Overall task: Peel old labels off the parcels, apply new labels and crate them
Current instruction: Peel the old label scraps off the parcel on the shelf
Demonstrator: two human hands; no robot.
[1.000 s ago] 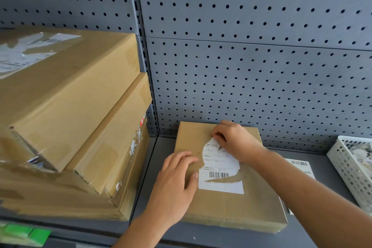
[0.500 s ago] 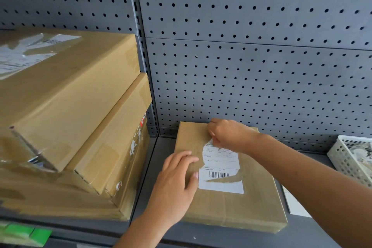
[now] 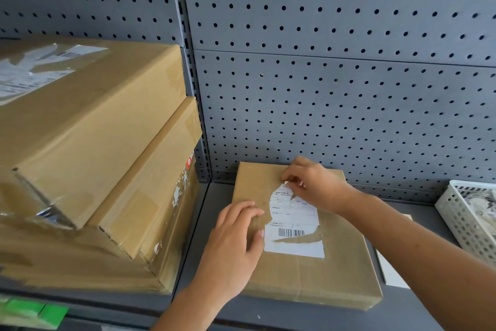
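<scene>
A flat brown parcel (image 3: pixel 346 271) lies on the grey shelf (image 3: pixel 198 236). A partly torn white label (image 3: pixel 294 234) with a barcode is stuck on its top. My left hand (image 3: pixel 230 247) rests flat on the parcel's left side, fingers spread beside the label. My right hand (image 3: pixel 314 183) is at the label's top edge, where its fingertips pinch a small lifted piece of the label.
A stack of large cardboard boxes (image 3: pixel 88 159) fills the left of the shelf. A white perforated basket (image 3: pixel 467 218) holding paper scraps stands at the right edge. A white sheet (image 3: pixel 391 271) lies beside the parcel. A grey pegboard (image 3: pixel 335 75) forms the back wall.
My right hand has shifted slightly at the label's top edge and now pinches a small lifted piece. My left hand and the parcel have stayed put.
</scene>
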